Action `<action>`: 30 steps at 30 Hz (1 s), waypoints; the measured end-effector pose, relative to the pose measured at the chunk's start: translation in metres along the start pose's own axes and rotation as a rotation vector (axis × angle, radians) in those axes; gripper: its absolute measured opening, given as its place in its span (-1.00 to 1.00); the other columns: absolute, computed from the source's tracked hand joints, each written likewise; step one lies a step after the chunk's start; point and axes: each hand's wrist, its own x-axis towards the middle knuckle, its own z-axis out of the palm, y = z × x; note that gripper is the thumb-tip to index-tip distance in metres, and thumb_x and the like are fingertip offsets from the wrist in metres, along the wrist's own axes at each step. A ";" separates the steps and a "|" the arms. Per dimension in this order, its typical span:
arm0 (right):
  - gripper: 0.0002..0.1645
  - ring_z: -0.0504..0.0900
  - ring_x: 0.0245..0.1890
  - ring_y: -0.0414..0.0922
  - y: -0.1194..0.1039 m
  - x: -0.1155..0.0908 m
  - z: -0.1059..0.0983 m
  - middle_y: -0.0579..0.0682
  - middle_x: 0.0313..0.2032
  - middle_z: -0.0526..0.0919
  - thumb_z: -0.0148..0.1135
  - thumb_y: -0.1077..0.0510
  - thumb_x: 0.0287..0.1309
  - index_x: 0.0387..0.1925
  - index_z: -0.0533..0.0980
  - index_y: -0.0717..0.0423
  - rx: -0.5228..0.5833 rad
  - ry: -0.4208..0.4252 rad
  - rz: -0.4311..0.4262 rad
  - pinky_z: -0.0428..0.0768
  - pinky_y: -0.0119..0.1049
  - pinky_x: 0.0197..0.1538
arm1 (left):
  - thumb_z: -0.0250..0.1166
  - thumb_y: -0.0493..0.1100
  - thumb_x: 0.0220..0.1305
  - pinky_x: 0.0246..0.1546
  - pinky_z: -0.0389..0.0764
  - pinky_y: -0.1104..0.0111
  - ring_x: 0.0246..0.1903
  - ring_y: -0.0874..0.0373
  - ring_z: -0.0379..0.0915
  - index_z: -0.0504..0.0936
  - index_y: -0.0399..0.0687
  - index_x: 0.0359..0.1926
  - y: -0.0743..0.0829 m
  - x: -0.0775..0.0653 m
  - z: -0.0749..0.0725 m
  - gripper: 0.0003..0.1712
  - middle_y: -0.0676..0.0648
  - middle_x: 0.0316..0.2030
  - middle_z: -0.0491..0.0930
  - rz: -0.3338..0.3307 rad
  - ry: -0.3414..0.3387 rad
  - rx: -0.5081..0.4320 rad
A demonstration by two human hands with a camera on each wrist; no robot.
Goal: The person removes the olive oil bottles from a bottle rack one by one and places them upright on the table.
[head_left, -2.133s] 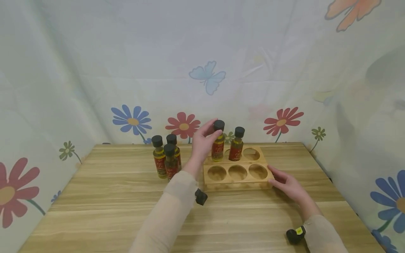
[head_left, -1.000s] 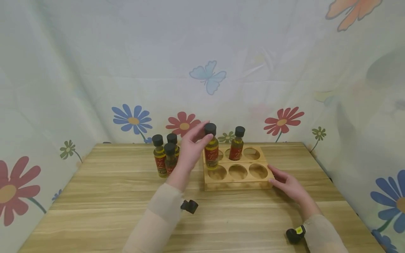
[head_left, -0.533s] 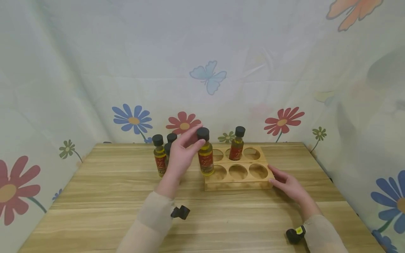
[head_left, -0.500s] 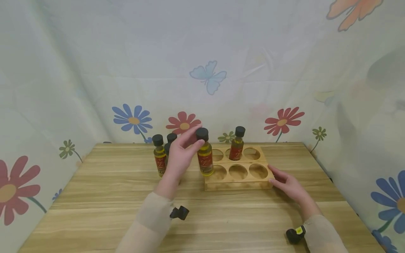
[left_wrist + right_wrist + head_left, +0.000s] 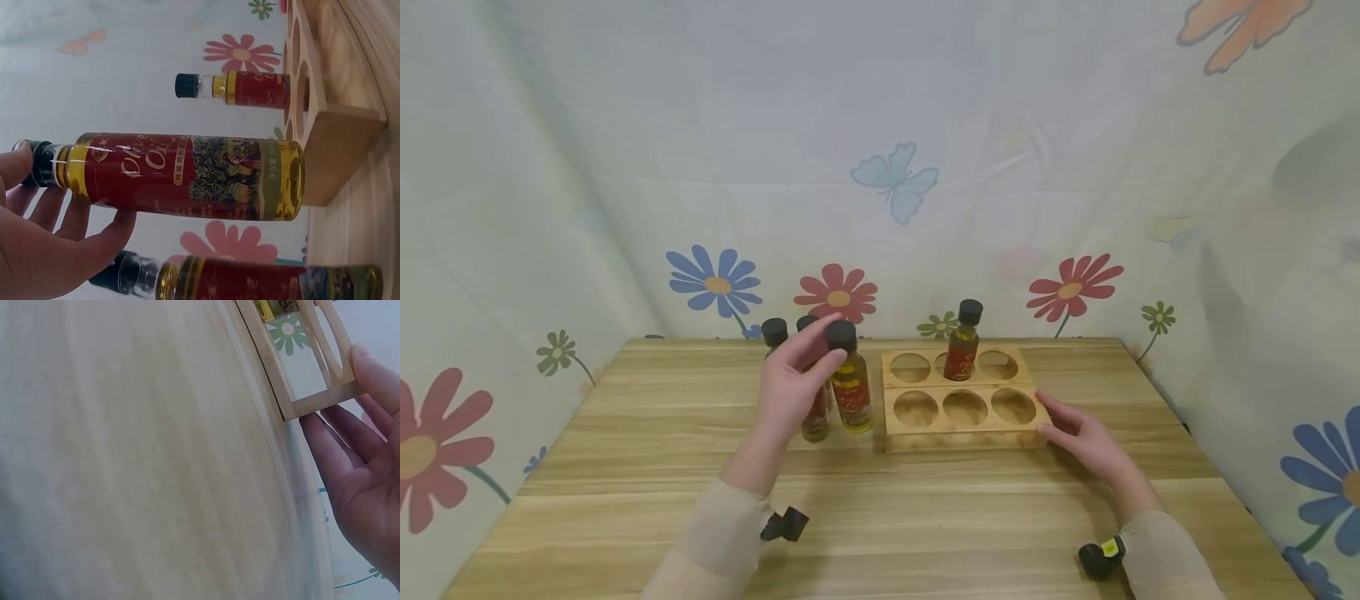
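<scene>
My left hand [image 5: 786, 392] holds an olive oil bottle [image 5: 187, 175] by its black cap and neck, thumb on the cap. The bottle, upright with a red label, is off the table, left of the wooden bottle rack [image 5: 940, 442]. Behind my left hand stand more such bottles [image 5: 775, 332], partly hidden by it. A single olive oil bottle [image 5: 961, 350] sits in the middle hole of the rack's back row. My right hand [image 5: 1086, 442] grips the rack's right end, its thumb and fingers at that end in the right wrist view.
The rack has two stepped rows of round holes. A wood-grain table [image 5: 925, 533] lies under everything, with a flower-printed cloth [image 5: 760, 167] hanging behind and at both sides. A small black wrist camera [image 5: 1101, 558] is at the right cuff, another [image 5: 786, 525] at the left.
My left hand has lifted the bottle from the rack's back left and carried it left and towards me, past the rack's edge, close to the other bottles. My right hand has stayed put.
</scene>
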 end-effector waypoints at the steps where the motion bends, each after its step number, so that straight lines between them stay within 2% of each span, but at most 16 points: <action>1: -0.23 0.20 0.41 0.17 0.000 0.000 0.000 0.17 0.45 0.18 0.23 0.04 0.36 0.47 0.20 0.19 0.003 0.001 -0.003 0.18 -0.75 0.10 | 0.38 -0.24 0.28 0.05 0.56 0.35 -0.02 0.13 0.60 0.59 -0.04 0.24 -0.001 -0.001 -0.003 -0.51 -0.07 0.05 0.65 0.005 0.000 0.003; 5: -0.22 0.20 0.42 0.17 -0.001 -0.001 0.000 0.17 0.45 0.19 0.23 0.01 0.36 0.47 0.21 0.18 -0.008 0.001 -0.004 0.19 -0.71 0.14 | 0.36 -0.28 0.28 0.02 0.57 0.38 -0.05 0.15 0.61 0.57 -0.09 0.26 -0.004 -0.008 -0.017 -0.49 -0.09 0.03 0.65 0.003 -0.005 0.007; 10: -0.21 0.20 0.42 0.17 0.000 -0.001 0.000 0.16 0.45 0.19 0.22 -0.06 0.36 0.46 0.22 0.17 -0.042 0.002 0.003 0.24 -0.46 0.29 | 0.37 -0.26 0.29 -0.02 0.59 0.41 -0.06 0.17 0.60 0.56 -0.09 0.26 -0.008 -0.015 -0.035 -0.49 -0.04 0.03 0.65 -0.023 -0.008 0.035; 17: -0.20 0.20 0.41 0.16 0.001 -0.001 0.000 0.14 0.45 0.20 0.24 -0.07 0.34 0.46 0.23 0.15 -0.025 0.007 0.000 0.22 -0.60 0.22 | 0.34 -0.30 0.30 -0.07 0.59 0.46 -0.04 0.23 0.58 0.55 -0.19 0.26 -0.018 -0.025 -0.061 -0.50 0.16 0.00 0.65 -0.021 0.006 0.076; 25: -0.21 0.20 0.42 0.16 0.000 -0.002 0.001 0.13 0.45 0.20 0.22 -0.09 0.35 0.47 0.22 0.14 -0.047 0.005 0.010 0.25 -0.18 0.35 | 0.31 -0.35 0.31 -0.10 0.60 0.48 -0.05 0.30 0.58 0.52 -0.27 0.26 -0.027 -0.038 -0.084 -0.50 0.26 0.01 0.63 -0.040 0.032 0.101; 27: -0.21 0.20 0.41 0.17 0.000 -0.001 0.001 0.15 0.45 0.20 0.21 -0.09 0.36 0.46 0.22 0.15 -0.046 0.008 0.007 0.24 -0.09 0.36 | 0.30 -0.32 0.33 -0.10 0.59 0.49 -0.05 0.31 0.58 0.51 -0.25 0.27 -0.027 -0.039 -0.088 -0.50 0.26 0.01 0.63 -0.055 0.036 0.118; 30: -0.21 0.20 0.41 0.18 0.001 -0.001 0.001 0.15 0.45 0.19 0.21 -0.09 0.36 0.46 0.22 0.16 -0.048 0.011 0.007 0.23 -0.06 0.36 | 0.30 -0.26 0.35 -0.09 0.58 0.50 -0.03 0.32 0.56 0.51 -0.17 0.29 -0.027 -0.038 -0.093 -0.50 0.25 0.02 0.62 -0.088 0.049 0.148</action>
